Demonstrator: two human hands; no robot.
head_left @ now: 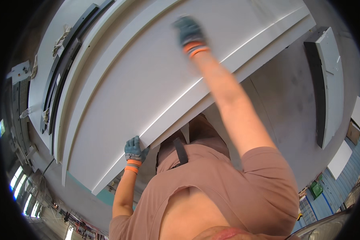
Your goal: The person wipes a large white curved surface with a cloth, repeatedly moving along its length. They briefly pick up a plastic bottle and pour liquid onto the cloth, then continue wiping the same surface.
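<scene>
A large white panel (156,90) with raised white edge strips lies in front of me. My left hand (135,149), in a grey-green glove with an orange cuff, is closed over the panel's near edge strip (174,108), its thumb on the top side. Far out over the panel's flat face is my right hand (190,32), gloved alike. Motion smears its fingers. A small pale patch shows at its fingertips, but I cannot make out whether it is something held.
Dark metal bars (62,72) lie beyond the panel's far edge, with a crumpled cloth (61,40) beside them. To the right stands a white panel with a dark side (328,80). A green bin (316,189) and flat white sheets (340,159) are farther right.
</scene>
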